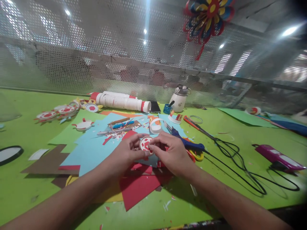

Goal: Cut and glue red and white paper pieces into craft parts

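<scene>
My left hand (126,150) grips a small round white paper disc (144,142) by its edge, fingers and thumb curled round it. Red paper pieces form a pattern on the disc's face. Thumb and forefinger of my right hand (174,151) are pinched together at the disc's right side; whatever is between them is too small to make out. Under and around both hands lie light blue paper (93,153) and red paper (140,188). Just right of my right hand are a blue corded tool (192,144) and yellow and red handles (199,155).
Similar red-and-white discs (67,110) stand at the back left, beside a long stack of paper cups (120,101). A jug (178,98) and blue glass pot (167,108) are behind. Pens (122,124) lie among scraps. Black cords (240,163) run to a purple power strip (278,156).
</scene>
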Tool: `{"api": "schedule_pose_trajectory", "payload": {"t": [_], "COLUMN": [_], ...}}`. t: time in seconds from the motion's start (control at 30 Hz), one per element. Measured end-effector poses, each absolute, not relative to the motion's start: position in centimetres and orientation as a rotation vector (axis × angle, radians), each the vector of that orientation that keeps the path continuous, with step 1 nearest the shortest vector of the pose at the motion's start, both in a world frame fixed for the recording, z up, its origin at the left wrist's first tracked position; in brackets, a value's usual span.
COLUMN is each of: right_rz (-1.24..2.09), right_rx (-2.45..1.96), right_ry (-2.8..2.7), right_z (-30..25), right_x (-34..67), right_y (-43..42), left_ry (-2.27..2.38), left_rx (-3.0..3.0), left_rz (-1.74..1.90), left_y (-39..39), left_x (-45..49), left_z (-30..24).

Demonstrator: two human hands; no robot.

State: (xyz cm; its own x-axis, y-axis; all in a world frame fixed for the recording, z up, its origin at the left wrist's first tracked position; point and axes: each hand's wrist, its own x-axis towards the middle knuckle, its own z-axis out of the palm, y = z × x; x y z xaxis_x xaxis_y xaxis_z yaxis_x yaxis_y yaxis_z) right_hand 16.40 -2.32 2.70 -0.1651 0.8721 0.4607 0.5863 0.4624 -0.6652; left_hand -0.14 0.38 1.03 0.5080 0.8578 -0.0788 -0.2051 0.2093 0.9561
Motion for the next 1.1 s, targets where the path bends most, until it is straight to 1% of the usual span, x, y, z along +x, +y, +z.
{"api": "schedule_pose_trajectory", "payload": {"t": [0.23, 0.4, 0.7, 0.9, 1.1], "right_rz": [0.404, 0.402, 0.427, 0.387, 0.624], "right_rx": [-1.204, -1.214, -1.187, -1.181, -1.236], "right_ry": [-1.869, -1.847, -1.820, -1.670, -1.544], "right_z": [2.8, 2.9, 3.1, 4.0, 4.1], "right_x": [16.4, 16.6, 16.7, 18.0, 19.0], "right_y": [-2.5, -2.3, -2.4, -1.7, -0.9], "left_ry": [0.815, 0.814, 0.803, 0.789, 0.813], "left_rx": [0.973, 0.942, 0.939, 0.929, 0.923], "left_rz": [0.826, 0.780, 0.825, 0.850, 0.863], "left_y": [-0.6, -0.5, -0.6, -0.5, -0.4], "left_x": [0.1, 0.1, 0.2, 0.1, 0.1], "left_z": [2.4, 2.2, 2.3, 2.3, 2.2]}}
